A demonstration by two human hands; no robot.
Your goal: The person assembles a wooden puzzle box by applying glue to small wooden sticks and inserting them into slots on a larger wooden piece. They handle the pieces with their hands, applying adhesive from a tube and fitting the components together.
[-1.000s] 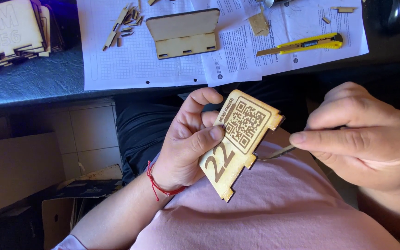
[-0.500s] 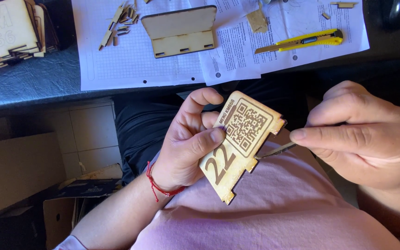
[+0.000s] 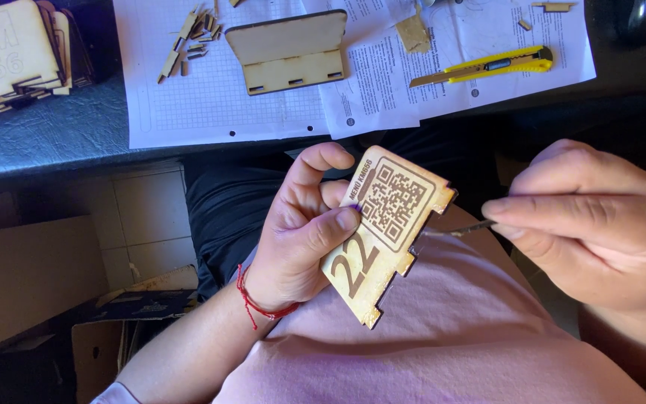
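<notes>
My left hand (image 3: 304,228) grips a small laser-cut wooden plaque (image 3: 392,224) with an engraved square code and large digits, held tilted over my lap. Its thumb presses on the plaque's face. My right hand (image 3: 596,224) pinches a thin metal tool (image 3: 461,229) whose tip touches the plaque's right edge. A red string bracelet (image 3: 252,303) circles my left wrist.
On the dark desk (image 3: 54,135) lie sheets of paper (image 3: 211,97), a wooden stand piece (image 3: 289,52), small wood scraps (image 3: 188,37), a yellow utility knife (image 3: 487,66) and a stack of engraved wooden panels (image 3: 13,56). Cardboard boxes (image 3: 31,284) sit on the floor to the left.
My right hand has shifted slightly right, with the tool tip staying at the plaque's right edge. My left hand holds the plaque in nearly the same pose.
</notes>
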